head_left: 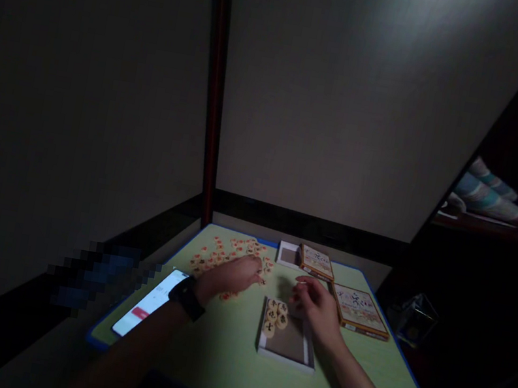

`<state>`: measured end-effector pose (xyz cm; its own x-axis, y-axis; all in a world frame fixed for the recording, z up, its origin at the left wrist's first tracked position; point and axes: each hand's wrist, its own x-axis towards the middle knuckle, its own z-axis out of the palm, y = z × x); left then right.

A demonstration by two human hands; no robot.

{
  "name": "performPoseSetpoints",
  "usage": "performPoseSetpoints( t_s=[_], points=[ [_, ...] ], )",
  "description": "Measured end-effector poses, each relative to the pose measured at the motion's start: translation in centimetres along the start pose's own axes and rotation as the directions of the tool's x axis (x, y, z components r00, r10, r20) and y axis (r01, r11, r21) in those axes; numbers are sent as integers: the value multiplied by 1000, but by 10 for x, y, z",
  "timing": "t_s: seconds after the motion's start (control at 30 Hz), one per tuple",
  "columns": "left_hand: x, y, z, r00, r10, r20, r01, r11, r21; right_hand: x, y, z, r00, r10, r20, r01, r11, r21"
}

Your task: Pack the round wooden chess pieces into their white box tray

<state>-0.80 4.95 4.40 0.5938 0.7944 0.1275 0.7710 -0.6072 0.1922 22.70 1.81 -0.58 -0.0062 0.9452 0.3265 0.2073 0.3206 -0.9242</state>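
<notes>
My left hand point(236, 274), with a black watch point(188, 297) at its wrist, reaches over loose round Chinese chess pieces point(216, 257) with red and black characters. Its fingers are closed at a Chinese chess piece point(263, 281) by the fingertips. My right hand point(317, 304) hovers beside the far right corner of a shallow box tray point(296, 343). Its fingers are loosely curled and apart, and I see nothing in them. Inside the tray, several larger pieces with black characters point(272, 315) lie along the left side.
A lit phone point(149, 301) lies at the table's left edge. At the back are another tray point(288, 254) and a printed box lid point(317, 262); a second printed lid point(359, 309) lies on the right. Walls stand behind and left of the green table point(219, 373).
</notes>
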Motion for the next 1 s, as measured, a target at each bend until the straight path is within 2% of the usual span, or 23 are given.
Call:
performPoseSetpoints(
  t_s=[0.07,0.13,0.27,0.4,0.5,0.6,0.67,0.77,1.0],
  points=[
    [9,23,8,997,14,-76,-19,998,-64,1,-3,5,996,82,38,-89,966,244],
    [15,46,16,982,6,-188,-24,995,-96,1,-5,7,986,150,79,-169,898,405],
    [19,73,28,967,-19,-256,-5,996,-93,1,-4,4,970,226,84,-234,794,562],
    [21,71,37,953,-55,-299,-5,981,-196,1,1,2,961,264,82,-259,757,600],
    [24,63,43,924,-147,-353,10,932,-362,1,4,3,963,258,74,-250,763,596],
    [26,58,46,909,-246,-337,53,869,-493,3,4,1,963,262,67,-252,782,570],
    [25,56,47,909,-271,-316,77,855,-513,4,4,-1,966,254,57,-242,798,551],
    [22,54,47,908,-246,-339,64,882,-467,5,5,-3,975,220,25,-201,836,511],
    [21,53,57,861,-254,-440,-14,853,-521,5,4,-3,989,150,2,-140,918,372]
  ],
)
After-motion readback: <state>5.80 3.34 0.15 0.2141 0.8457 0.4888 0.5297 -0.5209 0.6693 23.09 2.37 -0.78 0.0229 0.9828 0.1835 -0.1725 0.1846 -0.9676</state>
